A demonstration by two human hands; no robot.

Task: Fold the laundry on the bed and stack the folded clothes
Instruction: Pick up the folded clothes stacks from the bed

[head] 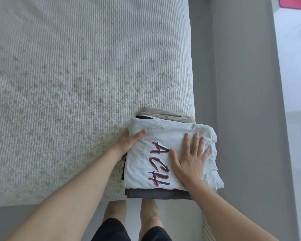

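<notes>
A folded white shirt (146,159) with red and dark lettering lies on top of a stack at the bed's near right corner. Under it I see a dark grey garment (156,194), a beige garment (165,114) at the far side and a sliver of black cloth (143,117). My left hand (130,142) grips the stack's left edge, thumb on top of the white shirt and fingers hidden beneath. My right hand (189,159) presses flat on the shirt with its fingers spread.
The bed (68,84) wears a ribbed white cover with yellowish speckles. Its right edge drops to a grey floor (241,101). The stack overhangs that corner slightly. My legs stand at the bed's near edge. Something pink (294,3) shows top right.
</notes>
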